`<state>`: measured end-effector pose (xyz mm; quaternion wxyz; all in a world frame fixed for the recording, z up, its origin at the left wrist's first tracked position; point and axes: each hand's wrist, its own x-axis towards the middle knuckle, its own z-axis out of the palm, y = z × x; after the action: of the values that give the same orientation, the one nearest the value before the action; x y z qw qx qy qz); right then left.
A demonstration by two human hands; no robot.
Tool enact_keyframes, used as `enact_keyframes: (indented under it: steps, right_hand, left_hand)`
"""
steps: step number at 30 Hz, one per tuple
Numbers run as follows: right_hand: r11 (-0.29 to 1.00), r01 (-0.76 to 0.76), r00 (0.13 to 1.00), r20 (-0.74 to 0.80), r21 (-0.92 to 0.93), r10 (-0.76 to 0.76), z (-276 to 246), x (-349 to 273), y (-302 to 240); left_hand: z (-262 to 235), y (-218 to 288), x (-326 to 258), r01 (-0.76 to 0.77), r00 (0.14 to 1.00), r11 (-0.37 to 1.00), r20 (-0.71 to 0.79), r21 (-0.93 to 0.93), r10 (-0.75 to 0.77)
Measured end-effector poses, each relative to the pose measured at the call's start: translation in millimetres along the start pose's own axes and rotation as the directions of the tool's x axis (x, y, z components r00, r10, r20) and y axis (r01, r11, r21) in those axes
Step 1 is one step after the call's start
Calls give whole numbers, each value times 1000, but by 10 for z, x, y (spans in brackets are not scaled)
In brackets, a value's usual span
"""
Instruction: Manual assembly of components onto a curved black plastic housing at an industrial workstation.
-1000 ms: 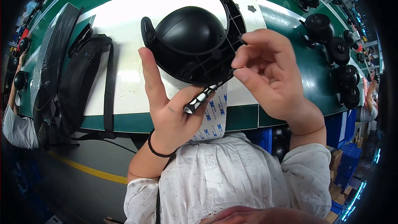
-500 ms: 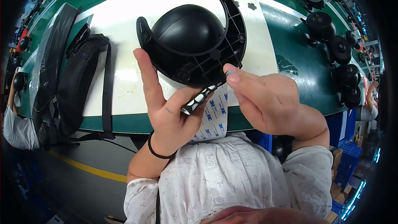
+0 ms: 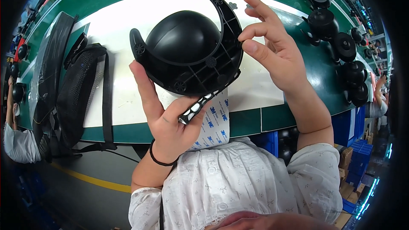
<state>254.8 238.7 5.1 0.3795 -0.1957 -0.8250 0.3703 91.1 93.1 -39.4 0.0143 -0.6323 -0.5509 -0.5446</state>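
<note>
A glossy black dome (image 3: 183, 38) sits within a crescent-shaped black plastic part (image 3: 196, 74) with ribs and round patches, tilted above the table. My left hand (image 3: 170, 123) supports it from below, one finger stretched along its left side. A slim black-and-white patterned handle (image 3: 197, 108) is gripped between that hand's thumb and fingers, its far end along the crescent's lower edge. My right hand (image 3: 283, 57) pinches the crescent's right rim with thumb and index finger, the other fingers spread. Whether anything small is in that pinch is hidden. Below hangs white backing paper (image 3: 216, 125) with blue print.
Small dark flower-shaped pads (image 3: 233, 5) lie on the white sheet (image 3: 123, 102) beyond the crescent. To the left are a black mesh bag (image 3: 83, 81) and a plastic-wrapped black item (image 3: 49, 64). Several black domed units (image 3: 322, 23) line the green table's right side.
My right hand has moved up and right from the crescent's lower edge to its right rim, its fingers spreading. The crescent and dome have shifted slightly left and down with my left hand.
</note>
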Motion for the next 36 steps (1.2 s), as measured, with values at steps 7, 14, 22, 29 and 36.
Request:
enact_keyframes:
  steps: [7,14,22,29,36]
  right_hand:
    - [980,-106,994,16,167,105,53,7,16]
    - [897,201,973,-24,-394,-229,-13,-41,44]
    - [472,281,924,103,-835,-367,36,-230,-147]
    - [898,437,899,46,-52,-435,176,-318,-147]
    - [962,264,951,144,69,-272,260,-336,-262]
  left_hand:
    - [2,-24,7,11,1000,1000,22,5,-11]
    - [8,-23,11,35,999,999,23,-2,-35]
    - [-6,-35,4,-3,1000,1000,3,4,3]
    - [-103,-2,-146,75,994,967,-56,-244,-92]
    - [-149,63,-159,90,993,979,-53,-181,-101]
